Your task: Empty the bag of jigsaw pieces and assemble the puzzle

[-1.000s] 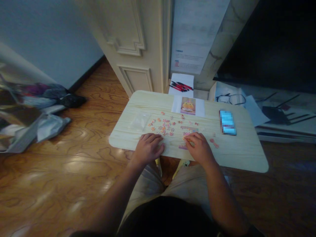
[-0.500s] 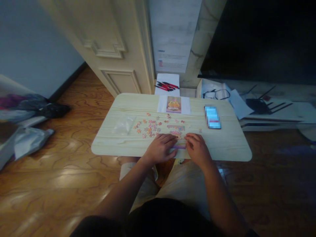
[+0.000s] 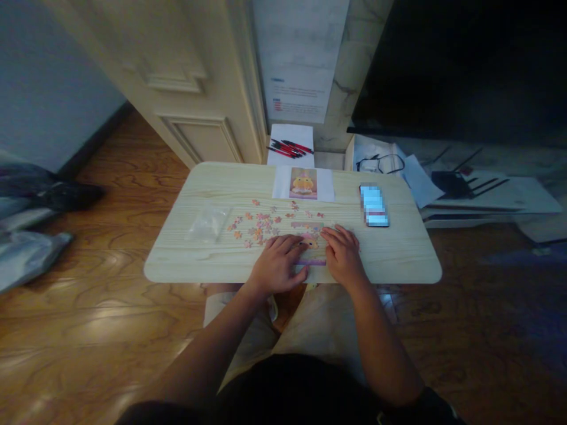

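both hands lie flat, fingers out, on the small joined puzzle (image 3: 310,251) by the near edge of the table (image 3: 398,260). the left hand (image 3: 277,265) and right hand (image 3: 343,257) grasp nothing. loose pieces (image 3: 259,224) lie just past the left hand.

Table (image 3: 398,260): you worked on pale wood-grain laminate, smooth and matt.
Floor (image 3: 88,307): glossy varnished wood with strong grain threw back the light.
Puzzle pieces (image 3: 259,227): these looked like thin matt card, though the view was too soft to be sure.
Bag (image 3: 207,223): clear crinkled plastic, faintly shiny.
Reference picture (image 3: 303,183): printed paper, flat and white-bordered.
Phone (image 3: 374,205): a glossy glass face, lit.
Pens (image 3: 290,147): red and black plastic on white paper.
Your shorts (image 3: 319,324): plain beige cloth, matt.
Door (image 3: 195,88): cream painted panelling, satin.
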A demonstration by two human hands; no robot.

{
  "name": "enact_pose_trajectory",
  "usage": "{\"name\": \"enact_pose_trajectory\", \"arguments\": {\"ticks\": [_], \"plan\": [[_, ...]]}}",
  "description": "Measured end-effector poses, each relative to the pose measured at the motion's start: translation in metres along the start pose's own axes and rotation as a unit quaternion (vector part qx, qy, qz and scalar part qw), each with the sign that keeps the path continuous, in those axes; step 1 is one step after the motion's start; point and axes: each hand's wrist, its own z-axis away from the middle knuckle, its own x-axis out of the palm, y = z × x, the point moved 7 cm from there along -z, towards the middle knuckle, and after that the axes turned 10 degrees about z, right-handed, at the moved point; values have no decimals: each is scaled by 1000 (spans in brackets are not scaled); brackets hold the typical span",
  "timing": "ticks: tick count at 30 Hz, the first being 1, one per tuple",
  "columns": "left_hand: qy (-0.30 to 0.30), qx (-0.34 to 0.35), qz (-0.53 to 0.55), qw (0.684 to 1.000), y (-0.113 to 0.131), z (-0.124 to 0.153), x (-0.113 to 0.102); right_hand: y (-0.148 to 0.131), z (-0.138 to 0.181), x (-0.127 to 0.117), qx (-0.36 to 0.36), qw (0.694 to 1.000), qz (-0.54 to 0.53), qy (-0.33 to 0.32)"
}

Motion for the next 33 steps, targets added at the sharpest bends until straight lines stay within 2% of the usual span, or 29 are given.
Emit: {"name": "enact_pose_trajectory", "arguments": {"ticks": [5,9,13,20,27,33], "plan": [[-5,-12,-4,1000,0,0,-1,-3,-5,7,-4,999,23,-29],[-4,-14,-4,1000,0,0,-2,-2,-11,7,-6,1000,25,-14],[-6,-16,1,1000,1,-1,-3,3,-32,2,23,999,27,-4],[-13,-11,1,1000,2,-1,-2,9,-68,13,40,995,69,-67],[-17,-10,-6,1000,1,-1,0,5,-75,19,24,993,70,-88],[-14,-10,-7,1000,2,-1,-1,5,-80,18,41,994,30,-97]]}}
